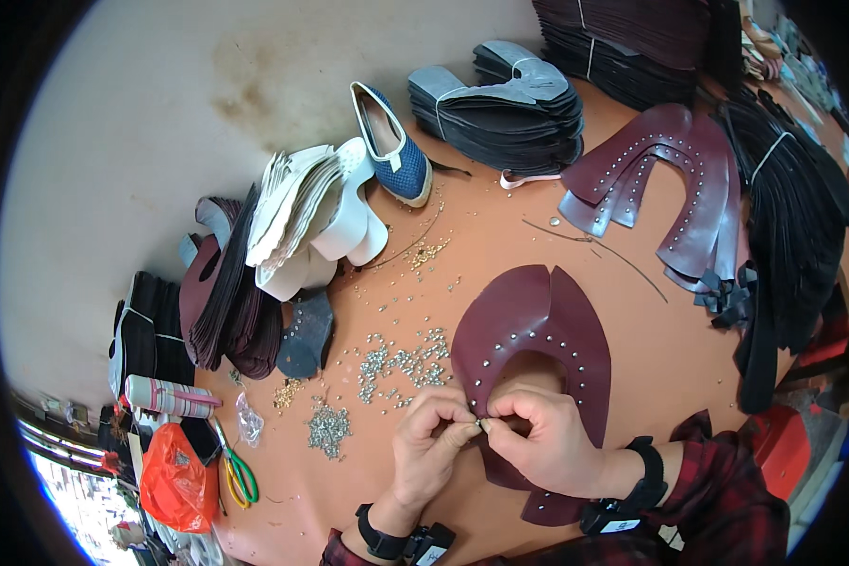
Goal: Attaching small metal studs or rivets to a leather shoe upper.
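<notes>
A burgundy leather shoe upper (575, 325), curved like a horseshoe, lies in front of me with a row of silver studs along its inner curve. At the near left part of that curve, my left hand (432, 445) and my right hand (545, 441) meet fingertip to fingertip. Both are closed in a pinch around a small metal stud (478, 422) at the leather's edge. The fingers hide most of the stud, and whether it goes through the leather I cannot tell. Left of my hands lie loose silver studs (401, 363) and a heap of small silver pieces (329, 431).
Studded burgundy uppers (670, 151) lie at the back right, beside bundled black pieces (788, 179). A blue shoe (396, 156) and white cut pieces (297, 212) stand against the wall. Scissors (239, 476) and a red plastic bag (174, 481) are at the left edge.
</notes>
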